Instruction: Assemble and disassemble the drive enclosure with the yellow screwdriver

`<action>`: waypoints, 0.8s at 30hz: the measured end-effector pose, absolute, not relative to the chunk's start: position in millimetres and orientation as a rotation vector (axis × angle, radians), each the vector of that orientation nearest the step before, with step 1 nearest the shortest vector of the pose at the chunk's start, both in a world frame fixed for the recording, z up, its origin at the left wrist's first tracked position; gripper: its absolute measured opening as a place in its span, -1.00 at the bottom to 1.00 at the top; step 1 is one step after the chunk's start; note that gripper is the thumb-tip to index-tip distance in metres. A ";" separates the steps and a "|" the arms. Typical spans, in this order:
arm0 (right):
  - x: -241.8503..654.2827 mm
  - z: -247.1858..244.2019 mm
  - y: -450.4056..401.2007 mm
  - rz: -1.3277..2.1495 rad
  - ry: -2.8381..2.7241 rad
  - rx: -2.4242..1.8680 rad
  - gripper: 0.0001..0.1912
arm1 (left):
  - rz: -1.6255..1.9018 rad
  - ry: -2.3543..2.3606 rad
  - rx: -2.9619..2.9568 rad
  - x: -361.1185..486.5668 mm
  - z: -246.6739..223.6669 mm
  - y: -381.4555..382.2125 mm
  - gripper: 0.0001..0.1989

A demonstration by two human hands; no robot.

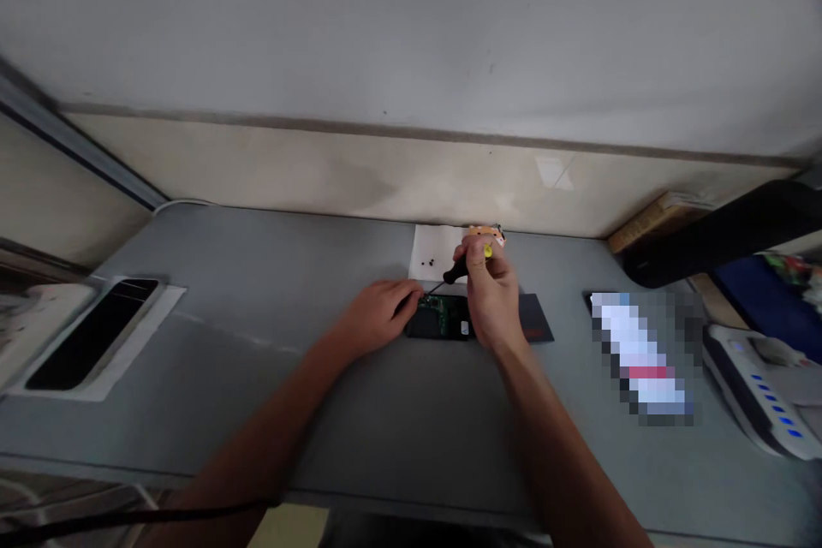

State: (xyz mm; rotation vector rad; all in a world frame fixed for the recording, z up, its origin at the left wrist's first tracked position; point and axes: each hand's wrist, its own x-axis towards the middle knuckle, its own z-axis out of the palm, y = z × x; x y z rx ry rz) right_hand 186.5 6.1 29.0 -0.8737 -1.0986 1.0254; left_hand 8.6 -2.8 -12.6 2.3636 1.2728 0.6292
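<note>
A dark device with a green circuit board (442,317) lies on the grey table. My right hand (489,295) is closed around a screwdriver (457,269) with a black and yellow handle, its thin shaft slanting down to the board's upper left part. At the device's left end, my left hand (385,314) has its fingers pressed together against the edge. Behind the device is a white paper (437,250) with several tiny dark pieces on it. A dark flat panel (535,318) shows to the right of my right hand.
A black phone (93,334) rests on white paper at the left of the grey table (257,394). A pixelated flat object (639,351) lies at the right, beside a white device with blue lights (767,390). A black cylinder (719,231) and a box (655,218) stand near the wall.
</note>
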 end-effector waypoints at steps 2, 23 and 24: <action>185.5 29.5 5.2 1.010 -1.113 -0.876 -0.55 | 0.635 1.277 2.361 8.6 -13.4 -2.4 -0.70; 186.3 33.5 4.8 1.114 -1.078 -0.854 -0.50 | 0.646 1.270 2.363 7.6 -13.0 -2.8 -0.71; 186.0 33.2 5.5 1.102 -1.069 -0.854 -0.51 | 0.642 1.272 2.362 7.5 -13.0 -2.6 -0.71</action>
